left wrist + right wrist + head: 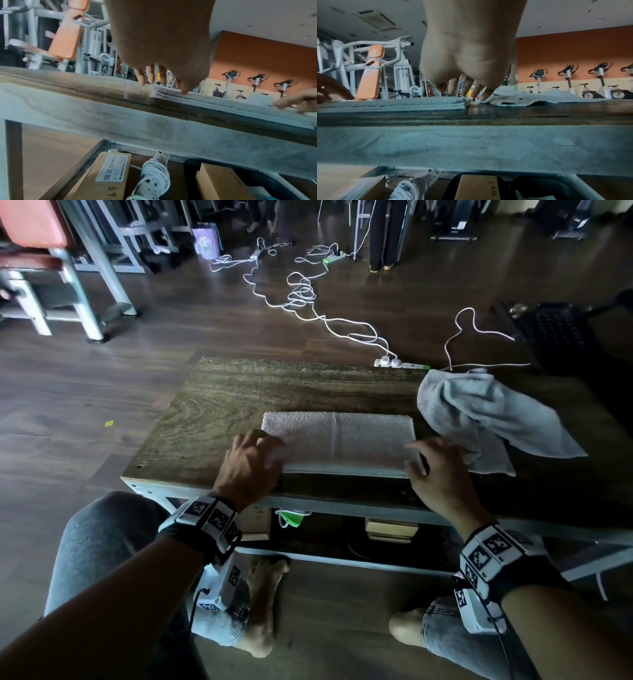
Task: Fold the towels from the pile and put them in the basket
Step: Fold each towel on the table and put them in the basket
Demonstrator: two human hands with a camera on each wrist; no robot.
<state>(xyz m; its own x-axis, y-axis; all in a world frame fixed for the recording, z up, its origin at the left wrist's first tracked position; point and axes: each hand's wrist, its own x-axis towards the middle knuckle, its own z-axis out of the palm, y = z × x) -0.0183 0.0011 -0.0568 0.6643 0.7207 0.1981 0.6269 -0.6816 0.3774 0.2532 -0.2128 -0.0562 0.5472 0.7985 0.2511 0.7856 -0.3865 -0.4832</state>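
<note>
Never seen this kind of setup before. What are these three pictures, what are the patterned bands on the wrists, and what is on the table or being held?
No robot here: a person works bare-handed. The wide picture comes from a head camera; the other two from cameras worn at the patterned wrist bands, looking along each hand. On the wooden table lie a folded towel and, to its right, a crumpled towel. The left hand touches the folded towel's left end, the right hand its right end. Nothing is lifted.

dim head view, blurred wrist views, fisheye edges
</note>
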